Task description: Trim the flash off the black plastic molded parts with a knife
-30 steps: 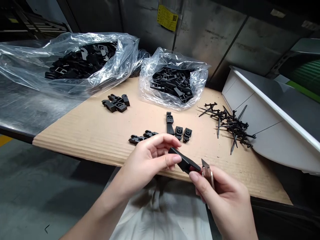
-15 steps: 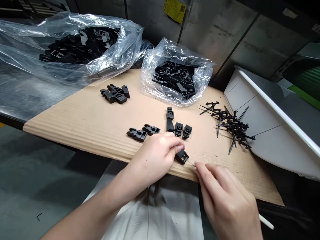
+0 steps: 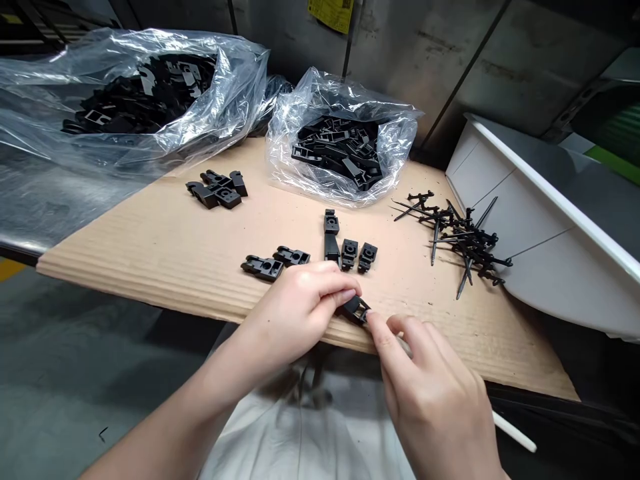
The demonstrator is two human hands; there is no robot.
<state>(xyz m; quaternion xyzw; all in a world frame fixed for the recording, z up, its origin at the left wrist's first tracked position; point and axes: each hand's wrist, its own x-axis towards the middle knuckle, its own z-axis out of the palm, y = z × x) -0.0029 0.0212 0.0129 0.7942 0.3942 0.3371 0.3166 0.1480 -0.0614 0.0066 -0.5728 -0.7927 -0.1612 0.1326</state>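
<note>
At the cardboard's front edge, my left hand [image 3: 305, 303] pinches a black plastic part [image 3: 356, 309] between thumb and fingers. The part's open-framed end sticks out to the right; its other end is hidden under the hand. My right hand [image 3: 435, 380] is closed round a thin tool with a white handle [image 3: 515, 432], whose rear end shows behind the hand. Its fingertips meet the framed end of the part, and they hide the tool's tip. Just beyond my left hand lie a longer black piece [image 3: 331, 237] and two small black blocks [image 3: 359, 255].
Two black pieces [image 3: 277, 262] lie left of my hands, with a small cluster [image 3: 217, 189] farther back. Clear plastic bags [image 3: 400, 143] of black parts stand behind. Thin black sprues [image 3: 465, 240] are heaped right, beside a white tray [image 3: 540, 173]. Cardboard [image 3: 150, 247] covers the bench.
My right hand has moved left and slightly up, bringing its fingertips from just off the black part to its framed end. My left hand keeps its pinch. The whole view has shifted slightly.
</note>
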